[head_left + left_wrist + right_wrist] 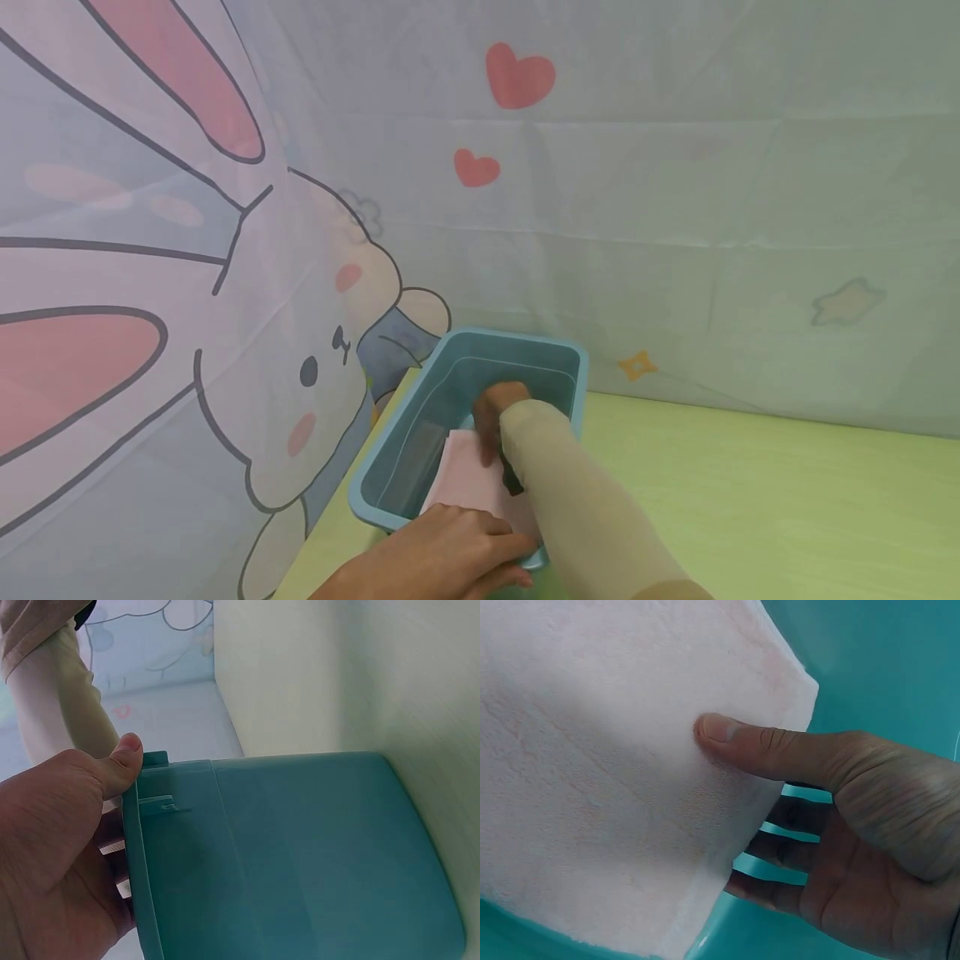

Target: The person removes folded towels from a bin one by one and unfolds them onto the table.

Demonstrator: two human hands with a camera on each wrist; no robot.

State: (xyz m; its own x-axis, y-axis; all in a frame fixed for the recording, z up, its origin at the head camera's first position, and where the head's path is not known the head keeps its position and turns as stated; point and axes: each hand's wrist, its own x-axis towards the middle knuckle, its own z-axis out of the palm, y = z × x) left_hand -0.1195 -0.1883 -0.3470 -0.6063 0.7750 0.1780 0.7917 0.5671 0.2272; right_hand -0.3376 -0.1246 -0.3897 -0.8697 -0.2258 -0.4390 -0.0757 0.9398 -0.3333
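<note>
A blue-green plastic bin point(517, 335) stands on the table, with a pink towel point(468, 479) folded flat inside it. My right hand point(501, 412) reaches down into the bin. In the right wrist view the thumb lies on top of the towel point(615, 795) and the fingers pass beneath its edge, pinching it. My left hand point(450, 546) grips the near rim; the left wrist view shows the thumb against the bin's outer wall point(285, 855) and the fingers over the inner side. The right sleeve point(592, 508) covers part of the bin's right side in the head view.
The yellow-green table point(750, 492) extends to the right of the bin. Behind it hangs a pale cloth backdrop point(675, 183) with printed hearts, and a large printed rabbit point(300, 333) on the left comes close to the bin.
</note>
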